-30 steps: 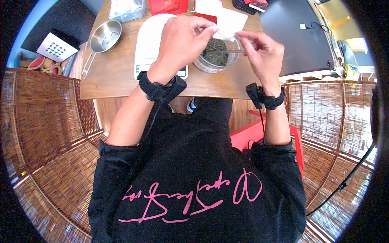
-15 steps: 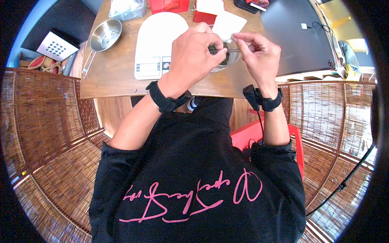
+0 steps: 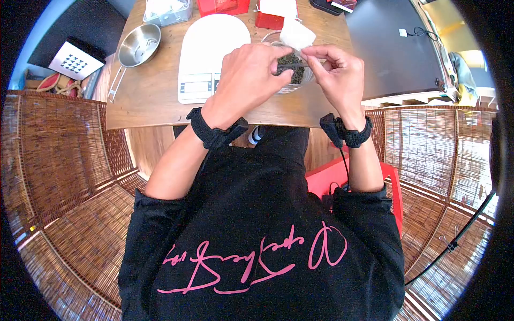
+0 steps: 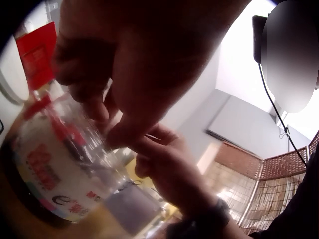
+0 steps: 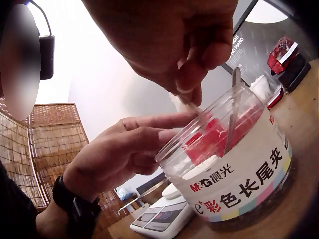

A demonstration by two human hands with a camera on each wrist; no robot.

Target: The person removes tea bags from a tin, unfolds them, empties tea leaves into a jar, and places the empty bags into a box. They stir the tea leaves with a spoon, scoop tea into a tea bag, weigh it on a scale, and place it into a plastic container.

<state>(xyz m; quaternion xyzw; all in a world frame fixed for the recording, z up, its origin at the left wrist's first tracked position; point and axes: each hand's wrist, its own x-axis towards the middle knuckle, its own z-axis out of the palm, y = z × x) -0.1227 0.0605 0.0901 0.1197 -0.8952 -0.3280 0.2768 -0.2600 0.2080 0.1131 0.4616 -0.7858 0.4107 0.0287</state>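
Note:
My right hand pinches the edge of a small white bag, held above a clear plastic jar. Dark dried leaves fill part of the jar in the head view. A metal spoon stands slanted in it, its handle over the rim. My left hand is at the jar's left side, thumb and forefinger stretched toward the bag with a gap between them. In the right wrist view, the left fingers come right up to the rim below the right hand. The left wrist view is dark and blurred.
Left of the jar lies a white kitchen scale, then a metal pan with a long handle. Along the back stand a clear plastic box, a red container and a red box with white contents.
My left hand has come off the bag's edge and moved down over the jar, thumb and forefinger now spread. The right hand has shifted slightly left with the bag.

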